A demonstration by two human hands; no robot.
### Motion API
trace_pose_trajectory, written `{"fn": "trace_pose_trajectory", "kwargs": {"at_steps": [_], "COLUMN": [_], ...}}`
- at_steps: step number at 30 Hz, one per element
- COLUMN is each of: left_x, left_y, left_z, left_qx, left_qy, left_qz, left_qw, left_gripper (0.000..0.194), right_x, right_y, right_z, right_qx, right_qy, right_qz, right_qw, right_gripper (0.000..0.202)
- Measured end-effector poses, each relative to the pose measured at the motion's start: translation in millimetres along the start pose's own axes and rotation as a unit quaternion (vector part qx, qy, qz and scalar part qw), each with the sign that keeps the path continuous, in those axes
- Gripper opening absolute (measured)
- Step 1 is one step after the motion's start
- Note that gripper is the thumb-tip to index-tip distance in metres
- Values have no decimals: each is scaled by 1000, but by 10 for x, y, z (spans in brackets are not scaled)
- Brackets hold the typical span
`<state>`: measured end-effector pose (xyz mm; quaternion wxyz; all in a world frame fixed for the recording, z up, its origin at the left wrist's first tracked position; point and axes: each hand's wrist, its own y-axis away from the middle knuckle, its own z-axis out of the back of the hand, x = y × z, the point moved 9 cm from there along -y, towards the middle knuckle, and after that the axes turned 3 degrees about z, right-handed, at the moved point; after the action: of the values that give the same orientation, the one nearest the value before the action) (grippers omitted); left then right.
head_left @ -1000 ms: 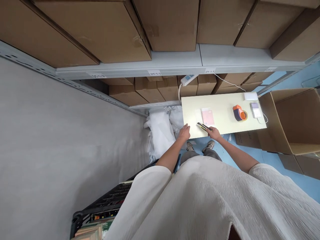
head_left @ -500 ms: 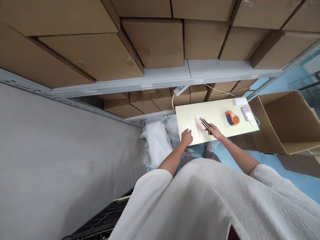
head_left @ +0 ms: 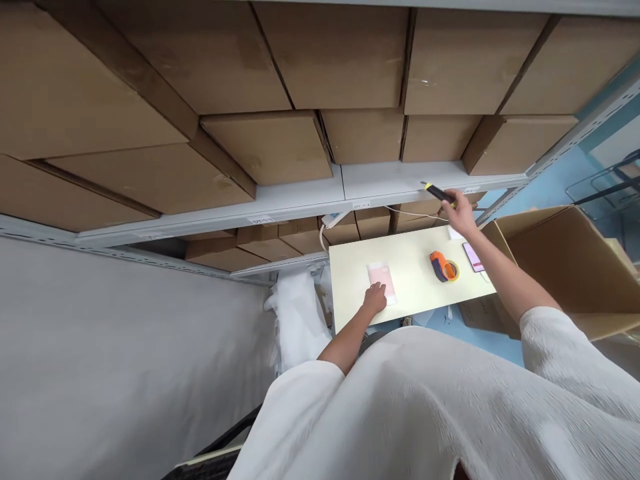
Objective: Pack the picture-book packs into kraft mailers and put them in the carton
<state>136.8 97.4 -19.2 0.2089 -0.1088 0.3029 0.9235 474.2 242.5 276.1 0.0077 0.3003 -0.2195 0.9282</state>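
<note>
My right hand (head_left: pixel 459 212) is raised near the shelf edge, closed around a black and yellow utility knife (head_left: pixel 438 193) whose tip points left. My left hand (head_left: pixel 375 299) rests with its fingers stretched over the lower part of a flat pink and white packet (head_left: pixel 381 274). That packet lies on a pale yellow tabletop (head_left: pixel 350 280). To its right, an orange and dark purple tape dispenser (head_left: pixel 440 267) with a yellowish roll sits on the same top.
A phone (head_left: pixel 473 257) with a cable lies at the table's right end, beside a large open carton (head_left: pixel 565 267). Shelves of cardboard boxes (head_left: pixel 270 143) rise behind. A power strip (head_left: pixel 334 218) hangs under the shelf edge. White wrapping material (head_left: pixel 300 320) is heaped left of the table.
My right hand has lifted the utility knife off the packet, up and to the right. My left hand has moved from the bare tabletop onto the packet. The view has shifted.
</note>
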Motion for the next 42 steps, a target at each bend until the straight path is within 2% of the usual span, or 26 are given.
{"fn": "trace_pose_trajectory", "kwargs": {"at_steps": [3, 7, 12, 15, 18, 21, 23, 25, 27, 30, 33, 37, 42], "left_x": [-6, 13, 20, 11, 7, 72, 174, 311, 468, 710, 927, 1082, 1171], "left_y": [-61, -89, -78, -85, -81, -16, 70, 173, 275, 404, 517, 630, 719], "left_z": [6, 1, -66, -90, -88, -73, -69, -80, -105, -166, -251, -358, -422], "left_qx": [5, -4, -19, -22, -29, -58, -85, -106, -114, -105, -91, -90, -90], "left_qy": [0, 16, 31, 37, 53, 82, 95, 99, 99, 101, 106, 119, 127], "left_qz": [33, 66, 84, 96, 100, 102, 108, 118, 130, 148, 159, 133, 105], "left_qw": [999, 998, 996, 994, 993, 990, 986, 982, 980, 978, 977, 980, 982], "left_gripper": [45, 48, 64, 64, 62, 62, 65, 69, 70, 66, 63, 66, 66], "right_x": [-206, -323, -433, -428, -276, 31, 244, 386, 423, 280, 94, -35, -64], "right_y": [-544, -959, -1096, -1092, -965, -593, -191, 296, 815, 1586, 2234, 2749, 3028], "right_z": [94, -55, -263, -255, -195, -311, -559, -925, -1361, -2006, -2424, -2670, -2787], "right_qx": [-12, 3, 11, -1, -21, -6, 37, 99, 168, 268, 328, 363, 365], "right_qy": [63, 93, 93, 94, 81, 45, -1, -55, -104, -126, -72, 16, 76], "right_qz": [27, 53, 56, 60, 76, 125, 153, 146, 91, -76, -231, -336, -391], "right_qw": [998, 994, 994, 994, 994, 991, 988, 983, 976, 952, 913, 869, 842], "right_gripper": [41, 36, 34, 34, 35, 33, 30, 27, 26, 32, 36, 37, 53]}}
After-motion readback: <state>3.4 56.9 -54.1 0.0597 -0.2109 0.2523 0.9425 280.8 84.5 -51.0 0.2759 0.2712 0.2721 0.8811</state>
